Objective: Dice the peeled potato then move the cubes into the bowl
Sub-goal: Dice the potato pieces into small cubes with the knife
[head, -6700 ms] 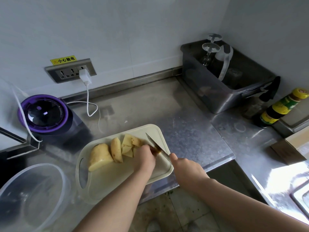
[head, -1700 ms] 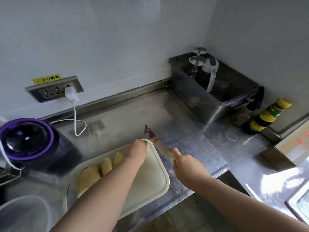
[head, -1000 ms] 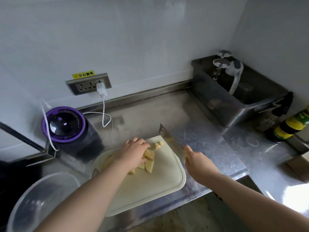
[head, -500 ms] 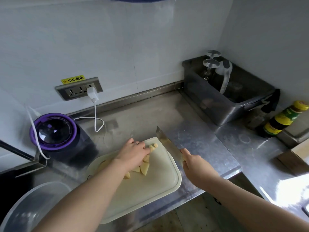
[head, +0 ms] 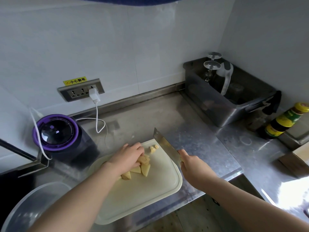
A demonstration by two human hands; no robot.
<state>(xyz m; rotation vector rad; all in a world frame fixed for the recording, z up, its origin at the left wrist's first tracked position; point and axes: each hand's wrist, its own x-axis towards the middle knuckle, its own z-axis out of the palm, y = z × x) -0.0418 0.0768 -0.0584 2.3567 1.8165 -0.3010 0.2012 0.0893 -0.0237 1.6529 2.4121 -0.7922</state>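
On the board (head: 142, 190), left hand (head: 128, 156) curled over potato pieces (head: 144, 169)

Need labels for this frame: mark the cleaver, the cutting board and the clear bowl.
cleaver (head: 164, 144), head view, flat of the blade.
cutting board (head: 142, 195), head view, bare near surface.
clear bowl (head: 33, 203), head view, inner wall.

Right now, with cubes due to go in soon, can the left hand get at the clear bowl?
Probably yes: the clear bowl sits open beside the cutting board, on the side of the left hand, with nothing between them, though that hand holds potato pieces.
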